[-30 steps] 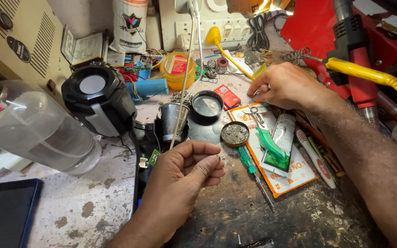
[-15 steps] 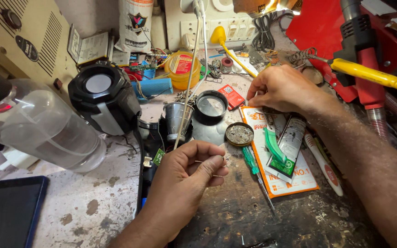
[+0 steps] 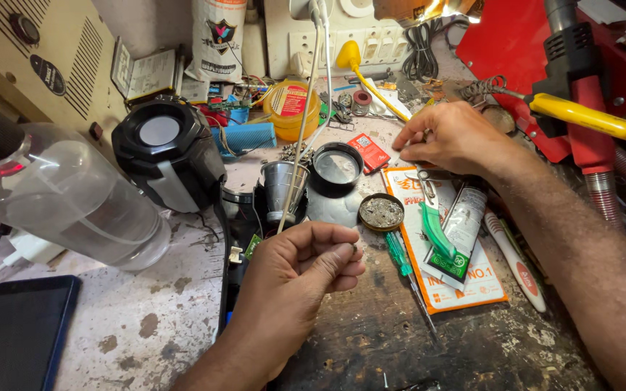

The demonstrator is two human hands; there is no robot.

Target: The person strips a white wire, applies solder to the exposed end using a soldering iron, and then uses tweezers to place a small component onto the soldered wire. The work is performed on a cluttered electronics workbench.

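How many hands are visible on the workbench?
2. The left hand is at lower centre, pinching something tiny; the right hand rests farther back, above the orange card.

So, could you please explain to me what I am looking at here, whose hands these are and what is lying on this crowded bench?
This is one picture from a camera worn on a person's head, looking down at their own two bare hands over a worn, stained workbench.

The left hand pinches something very small between thumb and fingertips; it is too small to identify. The right hand reaches further back, fingertips down among small parts; whether it grips anything is unclear.

Between the hands sit a round open tin of grey paste, a green-handled screwdriver and green-handled tweezers on an orange-edged printed card. To the left are a black round speaker, a clear plastic bottle and a dark smartphone.
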